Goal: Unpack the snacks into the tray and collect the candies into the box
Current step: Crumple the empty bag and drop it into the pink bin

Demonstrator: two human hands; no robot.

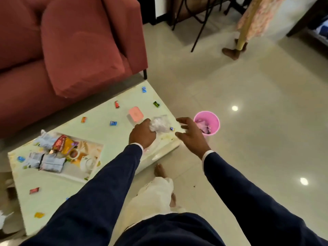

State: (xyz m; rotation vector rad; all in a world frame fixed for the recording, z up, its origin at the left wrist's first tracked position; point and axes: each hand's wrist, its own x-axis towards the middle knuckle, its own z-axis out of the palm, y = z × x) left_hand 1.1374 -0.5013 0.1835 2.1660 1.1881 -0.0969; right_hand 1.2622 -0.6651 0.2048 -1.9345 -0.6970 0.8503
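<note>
Pale green was the table [113, 139], dotted with blue, red, orange and green candies [113, 123]. Beside the table stood a pink bin [214, 121]. The box [135, 113] wore a salmon-pink lid; the sofa [53, 50] behind the table was brick red, the sleeves [248, 192] navy.

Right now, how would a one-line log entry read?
left hand: grips crumpled clear bag | right hand: open, empty | candies: scattered on table

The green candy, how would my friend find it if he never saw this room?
Start at the pale table in front of the red sofa. Go to its far corner, past the pink-lidded box. The green candy lies alone there near the floor-side edge, the only dark green wrapper; the nearest ones are blue and red.
</note>
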